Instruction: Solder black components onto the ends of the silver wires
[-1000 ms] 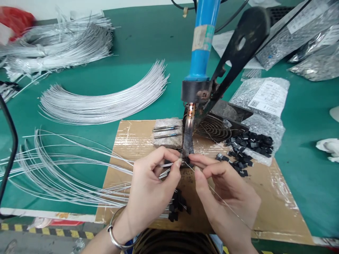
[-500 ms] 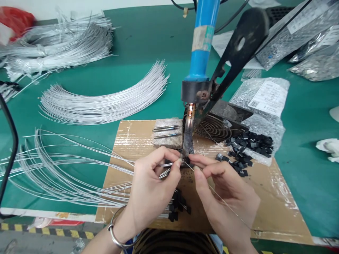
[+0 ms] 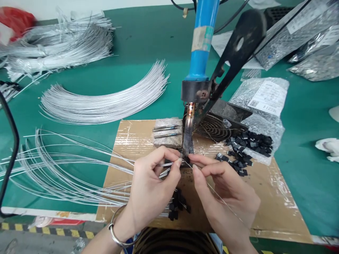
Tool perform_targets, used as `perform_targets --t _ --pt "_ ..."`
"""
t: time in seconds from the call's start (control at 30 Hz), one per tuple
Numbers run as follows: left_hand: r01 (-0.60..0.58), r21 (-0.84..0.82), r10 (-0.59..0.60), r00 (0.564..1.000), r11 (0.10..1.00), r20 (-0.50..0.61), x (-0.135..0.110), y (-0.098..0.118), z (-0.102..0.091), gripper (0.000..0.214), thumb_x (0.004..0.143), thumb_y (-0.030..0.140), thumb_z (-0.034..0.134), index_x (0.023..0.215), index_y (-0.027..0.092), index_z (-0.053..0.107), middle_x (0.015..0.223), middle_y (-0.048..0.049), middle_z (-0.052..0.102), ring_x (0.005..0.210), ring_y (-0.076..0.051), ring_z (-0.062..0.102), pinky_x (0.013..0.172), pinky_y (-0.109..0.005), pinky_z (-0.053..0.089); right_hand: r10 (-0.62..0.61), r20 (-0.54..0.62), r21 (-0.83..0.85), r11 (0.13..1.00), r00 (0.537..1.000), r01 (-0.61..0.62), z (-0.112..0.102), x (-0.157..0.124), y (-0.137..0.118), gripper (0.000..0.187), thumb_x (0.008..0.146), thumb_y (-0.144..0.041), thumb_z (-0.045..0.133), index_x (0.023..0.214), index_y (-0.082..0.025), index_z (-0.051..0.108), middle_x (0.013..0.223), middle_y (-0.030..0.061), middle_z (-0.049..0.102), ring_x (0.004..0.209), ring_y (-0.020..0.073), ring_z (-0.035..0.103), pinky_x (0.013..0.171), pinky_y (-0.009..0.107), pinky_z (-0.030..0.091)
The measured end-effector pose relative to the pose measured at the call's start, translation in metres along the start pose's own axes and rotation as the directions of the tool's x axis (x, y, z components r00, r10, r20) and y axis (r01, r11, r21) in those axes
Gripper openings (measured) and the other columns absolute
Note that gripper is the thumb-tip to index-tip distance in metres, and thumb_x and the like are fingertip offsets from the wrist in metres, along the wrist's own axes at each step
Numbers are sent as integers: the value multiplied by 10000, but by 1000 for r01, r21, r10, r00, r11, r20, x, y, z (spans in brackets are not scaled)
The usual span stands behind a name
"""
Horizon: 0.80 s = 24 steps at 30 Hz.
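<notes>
My left hand (image 3: 150, 187) pinches a thin silver wire (image 3: 124, 165) with thumb and forefinger, its end held at the tip of the soldering iron (image 3: 188, 135). My right hand (image 3: 225, 197) pinches a fine solder wire (image 3: 222, 201) and brings its end to the same tip. The iron has a blue handle (image 3: 202, 38) and hangs fixed in a black stand (image 3: 233, 53). Both hands rest over a taped cardboard sheet (image 3: 267, 190). Small black parts (image 3: 176, 206) lie under my left hand.
A fan of loose silver wires (image 3: 53, 169) lies at the left, a curved bundle (image 3: 106, 102) behind it, and more bundles (image 3: 60, 42) at the far left. A heap of black parts (image 3: 249, 146) spills from a silver bag (image 3: 265, 102) on the right. A grey block (image 3: 168, 135) sits beside the iron.
</notes>
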<state>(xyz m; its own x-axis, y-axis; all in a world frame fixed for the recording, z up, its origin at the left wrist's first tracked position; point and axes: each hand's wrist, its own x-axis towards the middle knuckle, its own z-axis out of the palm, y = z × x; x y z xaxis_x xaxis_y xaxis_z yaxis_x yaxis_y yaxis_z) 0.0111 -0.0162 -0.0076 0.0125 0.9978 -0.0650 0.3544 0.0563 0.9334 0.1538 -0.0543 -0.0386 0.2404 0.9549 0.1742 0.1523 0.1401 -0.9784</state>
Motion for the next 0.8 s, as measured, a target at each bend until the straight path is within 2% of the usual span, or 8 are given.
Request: perform_targets --t 0.3,0.6,0.8 --pt "-8 -7 8 1000 1000 9 -1 0 -1 137 894 114 663 778 187 674 903 -29 760 884 -167 731 721 -217 556 -11 -25 -7 1000 1000 11 2 0 -1 154 907 -100 718 851 -234 670 1117 68 801 1007 225 780 902 346 617" --pt "-4 12 4 1000 1000 16 1 -3 -1 126 879 115 664 784 196 678 909 -14 762 895 -170 730 713 -214 555 -29 6 -16 999 1000 29 -2 -2 4 191 887 -50 727 869 -229 661 1151 31 793 1038 181 775 941 272 583" --pt "-20 3 20 1000 1000 9 0 -4 0 136 877 114 663 775 202 678 888 -4 763 872 -162 733 699 -212 553 -104 -12 -59 993 994 104 0 -2 6 203 869 -25 730 887 -218 670 1130 33 798 1020 169 782 931 254 590"
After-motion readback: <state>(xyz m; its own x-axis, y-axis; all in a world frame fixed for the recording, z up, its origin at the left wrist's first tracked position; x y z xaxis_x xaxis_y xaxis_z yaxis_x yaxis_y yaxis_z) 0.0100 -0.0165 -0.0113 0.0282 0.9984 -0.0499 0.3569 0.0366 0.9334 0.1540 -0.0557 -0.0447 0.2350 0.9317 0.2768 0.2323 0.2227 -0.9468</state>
